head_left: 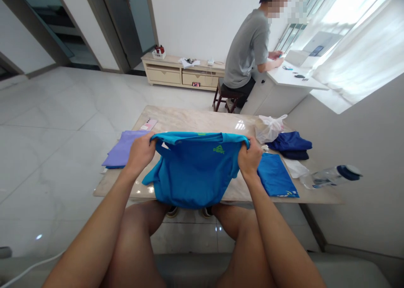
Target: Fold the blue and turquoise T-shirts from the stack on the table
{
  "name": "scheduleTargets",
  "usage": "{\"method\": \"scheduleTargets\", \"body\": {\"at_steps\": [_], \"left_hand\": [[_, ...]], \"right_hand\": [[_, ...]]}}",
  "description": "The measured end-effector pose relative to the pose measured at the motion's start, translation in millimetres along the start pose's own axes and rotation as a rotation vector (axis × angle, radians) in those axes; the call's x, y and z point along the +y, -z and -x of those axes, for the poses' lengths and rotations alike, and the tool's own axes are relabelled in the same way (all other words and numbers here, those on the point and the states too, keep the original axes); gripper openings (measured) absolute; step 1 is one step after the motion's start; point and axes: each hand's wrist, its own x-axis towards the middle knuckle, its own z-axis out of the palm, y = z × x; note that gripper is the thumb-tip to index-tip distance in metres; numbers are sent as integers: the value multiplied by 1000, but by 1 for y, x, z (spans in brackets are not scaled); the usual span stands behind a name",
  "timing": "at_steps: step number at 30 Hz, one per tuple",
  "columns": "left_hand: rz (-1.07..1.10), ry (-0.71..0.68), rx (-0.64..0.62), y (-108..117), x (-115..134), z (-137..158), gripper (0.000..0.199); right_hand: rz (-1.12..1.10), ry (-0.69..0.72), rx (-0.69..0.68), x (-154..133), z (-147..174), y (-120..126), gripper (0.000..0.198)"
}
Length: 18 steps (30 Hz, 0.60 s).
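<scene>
A blue T-shirt point(195, 170) with a green logo on its chest is stretched between my two hands above the near side of the table. My left hand point(142, 152) is closed on its upper left edge, and my right hand point(250, 156) grips the upper right edge. The cloth sags in the middle, and its lower part hangs near the table's front edge. Beyond my left hand lies a folded purple garment point(118, 150) with blue cloth under it. Close to my right forearm is a flat folded blue garment point(277, 176).
The marble-look table point(195, 117) also bears a white plastic bag point(270, 128), folded dark blue clothes point(292, 141) and a clear water bottle point(331, 176) lying at the right. Past the table, a person in a grey shirt point(248, 48) sits on a stool at a white desk point(296, 75).
</scene>
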Motion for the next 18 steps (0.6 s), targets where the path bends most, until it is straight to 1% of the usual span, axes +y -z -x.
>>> {"method": "scheduleTargets", "body": {"at_steps": [3,4,6,8,11,13,14,16,18], "left_hand": [[136,-31,24,-11,-2,-3,29],[164,-39,16,-18,-2,-4,30],[183,-55,-41,-35,-4,-5,31],[141,-57,-146,-53,-7,-6,31],[-16,-63,-383,-78,-12,-7,32],[-94,-70,-518,-93,-15,-6,34],[-117,-68,-564,-99,-16,-6,34],[-147,-46,-616,-110,-18,-5,33],[-182,-24,-658,-119,-18,-5,34]], "right_hand": [[27,-15,-22,9,1,0,30],[36,-18,-56,13,0,-2,31],[72,-32,-169,25,0,-9,33],[132,-40,-329,38,2,-19,33],[247,-20,-627,55,6,-37,32],[311,-12,-806,63,11,-47,37],[333,-16,-867,67,13,-51,40],[349,-32,-933,74,16,-56,42],[333,-36,-994,79,19,-59,39]]}}
